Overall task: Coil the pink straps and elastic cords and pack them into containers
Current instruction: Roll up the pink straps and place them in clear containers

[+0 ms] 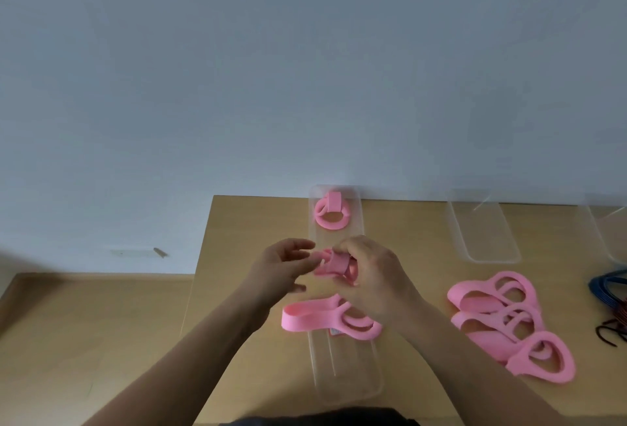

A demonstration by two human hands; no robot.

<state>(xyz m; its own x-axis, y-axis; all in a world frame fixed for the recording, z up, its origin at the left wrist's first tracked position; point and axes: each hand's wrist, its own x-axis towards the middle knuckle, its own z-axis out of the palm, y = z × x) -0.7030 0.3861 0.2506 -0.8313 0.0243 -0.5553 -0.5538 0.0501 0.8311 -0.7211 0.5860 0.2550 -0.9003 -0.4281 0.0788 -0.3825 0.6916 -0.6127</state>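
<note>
Above the middle of a long clear container point(342, 378), my right hand point(373, 276) grips a coiled pink strap point(337, 264). My left hand point(285, 267) is beside it, its fingertips touching the coil's left side, fingers relaxed. One coiled pink strap point(331, 214) lies at the far end of that container. An uncoiled pink strap point(325, 318) lies across the container below my hands. A pile of loose pink straps point(509, 320) sits on the table to the right.
Two more clear containers, one point(485, 232) at the back right and one point(607, 232) at the right edge. Blue, brown and black elastic cords point(610, 303) lie at the right edge. The wooden table point(254, 357) ends at the left, with a lower surface beyond.
</note>
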